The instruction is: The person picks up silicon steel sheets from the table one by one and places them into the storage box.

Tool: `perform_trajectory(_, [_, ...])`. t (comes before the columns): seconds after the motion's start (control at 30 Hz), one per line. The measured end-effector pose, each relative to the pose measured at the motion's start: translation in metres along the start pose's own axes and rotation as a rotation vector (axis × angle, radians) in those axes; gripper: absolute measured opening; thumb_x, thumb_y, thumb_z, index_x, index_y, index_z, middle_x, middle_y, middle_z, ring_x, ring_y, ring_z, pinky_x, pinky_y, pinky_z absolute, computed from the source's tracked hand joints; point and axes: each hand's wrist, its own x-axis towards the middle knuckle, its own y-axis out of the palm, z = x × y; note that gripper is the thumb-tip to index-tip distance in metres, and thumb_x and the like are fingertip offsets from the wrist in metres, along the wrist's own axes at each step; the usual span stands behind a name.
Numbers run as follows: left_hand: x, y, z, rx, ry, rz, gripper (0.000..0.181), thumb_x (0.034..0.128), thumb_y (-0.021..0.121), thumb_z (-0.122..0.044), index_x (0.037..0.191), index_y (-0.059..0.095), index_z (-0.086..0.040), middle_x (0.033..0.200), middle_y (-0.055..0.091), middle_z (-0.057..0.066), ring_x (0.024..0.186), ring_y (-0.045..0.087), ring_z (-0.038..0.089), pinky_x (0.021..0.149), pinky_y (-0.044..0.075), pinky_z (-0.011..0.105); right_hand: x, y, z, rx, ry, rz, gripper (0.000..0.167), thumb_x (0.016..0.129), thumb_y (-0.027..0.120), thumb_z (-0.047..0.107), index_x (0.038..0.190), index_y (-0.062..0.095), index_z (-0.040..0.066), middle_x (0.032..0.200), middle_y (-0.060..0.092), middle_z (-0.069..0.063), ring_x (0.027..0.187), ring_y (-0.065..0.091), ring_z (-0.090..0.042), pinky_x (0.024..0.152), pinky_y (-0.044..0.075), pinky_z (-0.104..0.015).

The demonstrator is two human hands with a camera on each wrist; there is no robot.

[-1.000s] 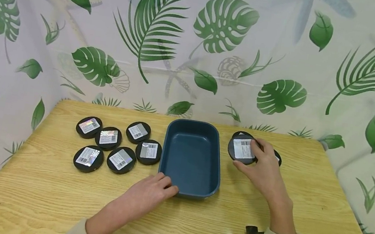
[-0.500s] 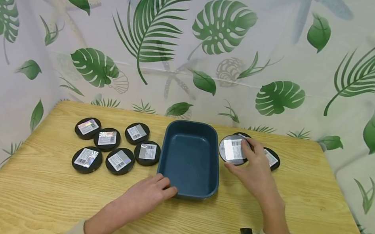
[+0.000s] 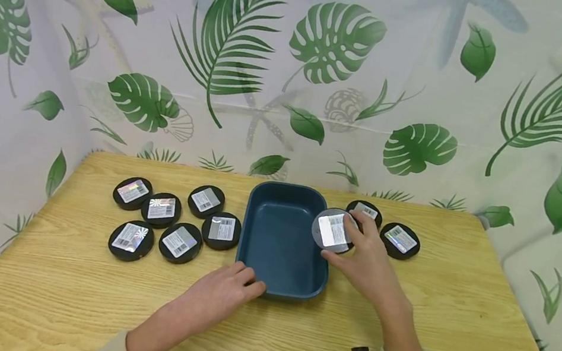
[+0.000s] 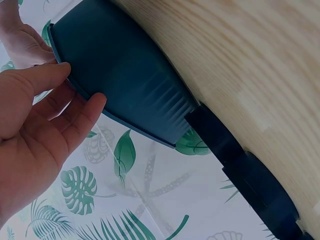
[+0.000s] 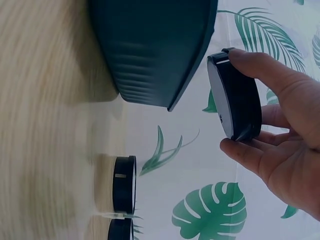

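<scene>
My right hand (image 3: 362, 260) holds a flat round black case (image 3: 331, 230) by its edge, thumb on one side and fingers on the other. A white label covers much of its face. In the right wrist view the case (image 5: 235, 97) is tilted and off the table, close to the right rim of a dark blue rectangular bin (image 3: 280, 291). At the bin's near left corner my left hand (image 3: 228, 285) grips the rim. The left wrist view has its thumb and fingers about the rim of the bin (image 4: 120, 65). No case shows inside the bin.
Two more round cases, one (image 3: 365, 212) at the back and one (image 3: 400, 241) farther right, lie right of the bin. Several others (image 3: 161, 209) lie on its left. A patterned cloth (image 3: 294, 81) hangs behind the wooden table (image 3: 289, 344).
My right hand has carried the round case leftward, from beside the other right-hand cases to the bin's right rim. Both cases behind it are now more visible. My left hand stays on the rim.
</scene>
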Motion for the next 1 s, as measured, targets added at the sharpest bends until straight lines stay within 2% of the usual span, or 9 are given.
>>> perform_trajectory(0.23, [0.000,-0.001,-0.001,-0.001,0.004,-0.004,0.021,0.0891,0.066,-0.007,0.109,0.068,-0.015,0.092,0.060,0.000,0.082,0.054,0.016,0.072,0.050,0.026,0.001,0.006,0.008,0.001,0.032,0.055,0.077,0.080,0.084,0.015,0.141,0.046,-0.011,0.146,0.036,-0.030,0.128,0.046,-0.046,0.097,0.048,-0.054])
perform_trajectory(0.57, [0.001,0.001,-0.001,0.009,0.003,0.011,0.022,0.0895,0.066,-0.009,0.111,0.067,-0.016,0.094,0.060,0.000,0.083,0.054,0.016,0.072,0.051,0.026,0.001,0.021,0.011,0.032,-0.059,0.086,0.075,0.076,0.087,0.014,0.137,0.051,-0.012,0.142,0.041,-0.028,0.121,0.052,-0.043,0.093,0.052,-0.050])
perform_trajectory(1.0, [0.002,-0.001,0.000,0.022,-0.008,0.044,0.022,0.0920,0.065,-0.011,0.113,0.067,-0.018,0.096,0.061,-0.001,0.085,0.055,0.015,0.072,0.051,0.025,0.003,0.036,0.014,0.078,-0.091,0.153,0.074,0.075,0.088,0.019,0.136,0.055,-0.008,0.139,0.047,-0.026,0.123,0.051,-0.043,0.095,0.051,-0.051])
